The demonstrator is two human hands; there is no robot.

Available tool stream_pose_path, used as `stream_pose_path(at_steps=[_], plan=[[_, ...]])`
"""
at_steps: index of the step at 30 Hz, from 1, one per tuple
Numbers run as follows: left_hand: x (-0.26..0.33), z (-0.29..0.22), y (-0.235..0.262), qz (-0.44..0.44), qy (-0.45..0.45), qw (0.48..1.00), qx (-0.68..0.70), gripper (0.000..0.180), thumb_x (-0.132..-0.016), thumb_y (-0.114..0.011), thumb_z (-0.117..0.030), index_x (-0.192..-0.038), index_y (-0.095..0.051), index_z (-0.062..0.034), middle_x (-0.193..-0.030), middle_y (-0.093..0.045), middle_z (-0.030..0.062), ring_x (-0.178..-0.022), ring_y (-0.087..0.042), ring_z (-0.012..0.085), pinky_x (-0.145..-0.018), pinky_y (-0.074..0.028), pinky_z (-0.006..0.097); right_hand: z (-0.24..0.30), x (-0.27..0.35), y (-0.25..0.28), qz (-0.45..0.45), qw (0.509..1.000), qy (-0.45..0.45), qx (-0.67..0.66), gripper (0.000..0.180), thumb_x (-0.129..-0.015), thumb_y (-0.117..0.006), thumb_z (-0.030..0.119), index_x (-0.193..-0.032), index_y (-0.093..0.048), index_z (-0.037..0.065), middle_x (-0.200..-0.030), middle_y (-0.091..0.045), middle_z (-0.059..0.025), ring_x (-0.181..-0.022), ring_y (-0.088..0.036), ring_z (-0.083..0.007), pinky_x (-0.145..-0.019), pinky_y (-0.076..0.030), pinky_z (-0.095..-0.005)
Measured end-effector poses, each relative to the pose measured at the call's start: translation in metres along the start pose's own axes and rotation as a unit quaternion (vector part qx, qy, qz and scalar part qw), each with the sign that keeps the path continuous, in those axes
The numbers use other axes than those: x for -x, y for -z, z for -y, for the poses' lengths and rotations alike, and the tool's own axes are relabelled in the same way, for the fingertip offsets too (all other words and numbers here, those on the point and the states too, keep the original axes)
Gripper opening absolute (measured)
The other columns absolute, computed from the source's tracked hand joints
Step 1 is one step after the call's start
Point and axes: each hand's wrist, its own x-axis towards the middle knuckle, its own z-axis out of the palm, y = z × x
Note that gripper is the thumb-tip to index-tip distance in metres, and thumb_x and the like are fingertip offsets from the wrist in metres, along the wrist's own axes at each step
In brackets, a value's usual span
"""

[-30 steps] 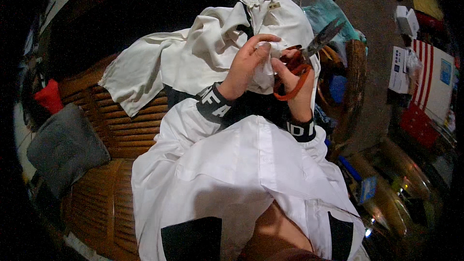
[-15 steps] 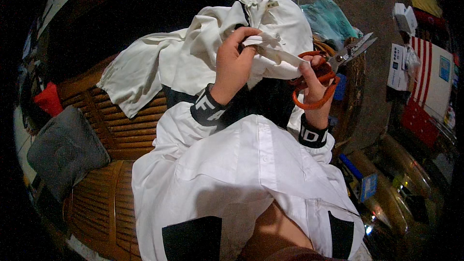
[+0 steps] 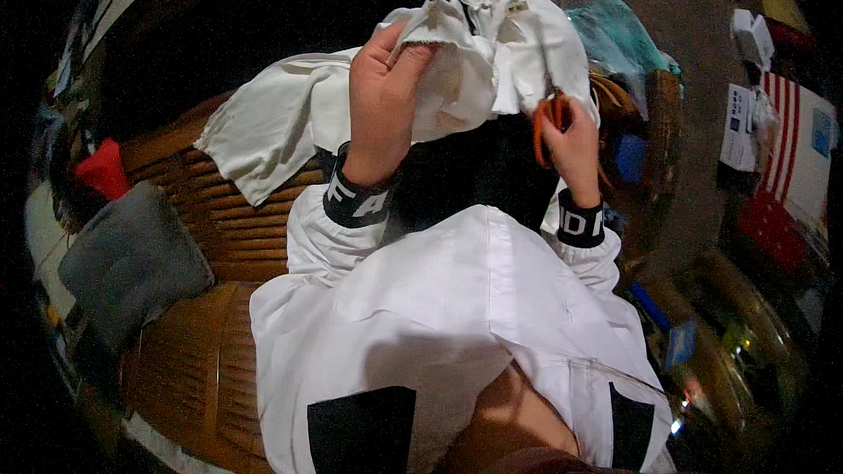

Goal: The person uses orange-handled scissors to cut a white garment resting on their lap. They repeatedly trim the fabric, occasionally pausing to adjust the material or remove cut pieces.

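Note:
A white garment (image 3: pixel 281 105) with a gathered edge and a small label lies across my lap and over the wooden seat at my left. My left hand (image 3: pixel 382 110) pinches a raised flap of its cloth between thumb and fingers, so that the raw edge stands up. To the right of that, my right hand (image 3: pixel 575 145) is closed around the orange handles of a pair of scissors (image 3: pixel 546 136). Their blades point away from me, against the white cloth, and are hard to make out there.
A slatted wooden bench (image 3: pixel 255 228) runs along my left, with a grey cushion (image 3: pixel 136 250) and a red item (image 3: pixel 105 168) on it. A clear and teal plastic bag (image 3: pixel 615 31) lies beyond the scissors. Boxes (image 3: pixel 790 136) stand at the far right.
My left hand has moved left and lifted the cloth flap. The right hand has left that strip, and the scissors have swung from pointing right to pointing away from me.

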Motion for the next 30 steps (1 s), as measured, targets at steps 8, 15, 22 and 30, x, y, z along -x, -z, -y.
stream_pose_path(at_steps=[8,15,22,30], plan=[[0.003,-0.012,-0.003,0.016,-0.002,0.999,-0.051,0.019,-0.088,-0.056,-0.012,-0.101,-0.063,-0.0005,-0.086,-0.063,0.0011,-0.075,-0.055,0.0072,-0.068,-0.044,0.021,0.041,0.008,0.019,0.106,0.993,0.036,-0.031,0.030,-0.080,-0.069,0.018,-0.101,-0.061,-0.002,-0.079,-0.066,-0.0150,-0.069,-0.065,-0.0226,-0.060,-0.050,-0.0314],[0.008,-0.007,-0.014,0.019,-0.049,0.987,-0.151,0.019,-0.082,-0.061,-0.009,-0.097,-0.061,0.0015,-0.084,-0.063,0.0041,-0.077,-0.056,0.0092,-0.069,-0.045,0.023,0.110,-0.003,0.030,0.217,0.928,0.038,-0.299,0.019,-0.082,-0.067,0.012,-0.092,-0.059,-0.002,-0.075,-0.063,-0.0030,-0.058,-0.056,-0.0053,-0.049,-0.044,-0.0187],[0.000,-0.036,-0.013,0.207,-0.271,0.772,-0.536,0.044,-0.067,-0.066,-0.005,-0.108,-0.055,-0.0080,-0.088,-0.054,0.0101,-0.071,-0.060,0.0263,-0.062,-0.048,0.033,0.100,-0.012,0.032,0.237,0.930,0.219,-0.173,0.024,-0.084,-0.063,0.023,-0.086,-0.058,0.000,-0.063,-0.056,-0.0114,-0.052,-0.054,-0.0192,-0.048,-0.040,-0.0330],[0.009,-0.071,-0.013,0.426,-0.349,0.512,-0.659,0.016,-0.066,-0.060,-0.016,-0.067,-0.046,-0.0089,-0.063,-0.044,0.0045,-0.051,-0.051,0.0182,-0.043,-0.040,0.031,0.115,-0.004,0.066,0.440,0.827,0.343,-0.074,0.038,-0.087,-0.059,0.027,-0.061,-0.050,0.001,-0.055,-0.046,-0.0168,-0.049,-0.045,-0.0338,-0.047,-0.036,-0.0387]])
